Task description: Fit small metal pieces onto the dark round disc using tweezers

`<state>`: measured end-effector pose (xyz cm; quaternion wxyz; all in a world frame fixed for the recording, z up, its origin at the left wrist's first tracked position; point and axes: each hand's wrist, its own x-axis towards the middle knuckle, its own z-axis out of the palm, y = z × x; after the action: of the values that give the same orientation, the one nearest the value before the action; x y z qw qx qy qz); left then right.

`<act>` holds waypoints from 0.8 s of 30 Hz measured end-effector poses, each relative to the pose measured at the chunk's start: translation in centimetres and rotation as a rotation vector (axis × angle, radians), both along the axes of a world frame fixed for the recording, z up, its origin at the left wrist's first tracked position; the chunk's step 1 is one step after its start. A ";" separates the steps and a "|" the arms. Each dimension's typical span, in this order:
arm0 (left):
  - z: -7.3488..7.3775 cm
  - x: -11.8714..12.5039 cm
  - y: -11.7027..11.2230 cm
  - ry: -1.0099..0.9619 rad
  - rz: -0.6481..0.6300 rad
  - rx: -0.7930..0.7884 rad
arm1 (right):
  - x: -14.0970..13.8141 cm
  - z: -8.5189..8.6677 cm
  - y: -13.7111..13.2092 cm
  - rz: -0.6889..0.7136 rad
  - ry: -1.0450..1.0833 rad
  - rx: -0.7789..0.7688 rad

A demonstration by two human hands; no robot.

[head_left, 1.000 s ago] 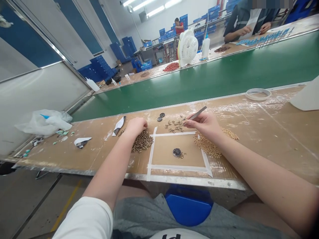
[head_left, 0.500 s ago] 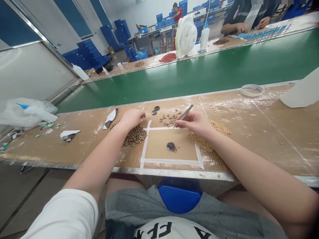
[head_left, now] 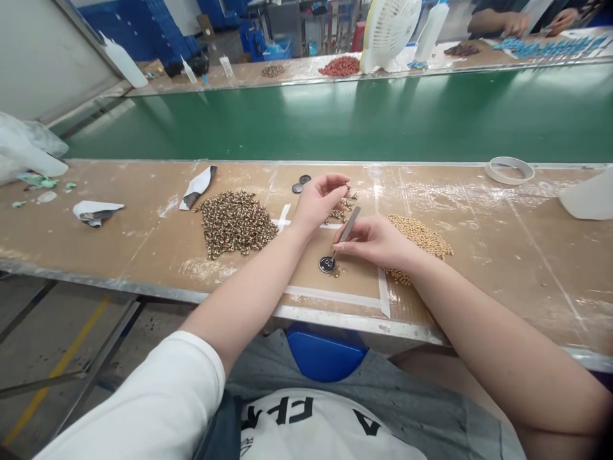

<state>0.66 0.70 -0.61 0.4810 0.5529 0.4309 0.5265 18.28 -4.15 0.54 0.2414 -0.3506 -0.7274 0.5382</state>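
Note:
My right hand grips metal tweezers, tips pointing down at a small round dark dish that looks wet and black inside. A few little ring-like spots lie beside the dish. My left hand is over the small loose metal pieces behind the taped frame, thumb and fingers drawn together; what they hold, if anything, is too small to name. To the left is a heap of bronze-coloured metal pieces. A pile of gold-coloured beads lies by my right hand, partly hidden by it.
White tape marks a rectangle on the cardboard-covered table. Two dark discs sit behind my left hand. A tape roll lies at the right. Beyond runs a green belt, with a fan and a co-worker's hands across it.
My left hand has moved right, from the bronze-coloured heap to the scattered pieces. My right hand has lowered the tweezers to the dark dish. The view has tilted down.

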 end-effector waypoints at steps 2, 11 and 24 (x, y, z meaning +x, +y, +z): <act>-0.6 -0.2 0.2 -0.005 -0.013 0.024 | 0.1 0.0 0.2 -0.003 -0.012 -0.005; -1.8 0.3 1.4 -0.009 -0.064 0.075 | -0.2 0.4 -0.3 -0.071 -0.059 -0.031; -1.9 0.5 1.5 -0.039 -0.027 0.026 | -0.2 -0.1 -0.2 -0.065 -0.067 -0.032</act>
<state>1.15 2.17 -2.56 0.4890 0.5548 0.4071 0.5361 18.05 -4.39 0.45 0.2286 -0.3958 -0.7146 0.5296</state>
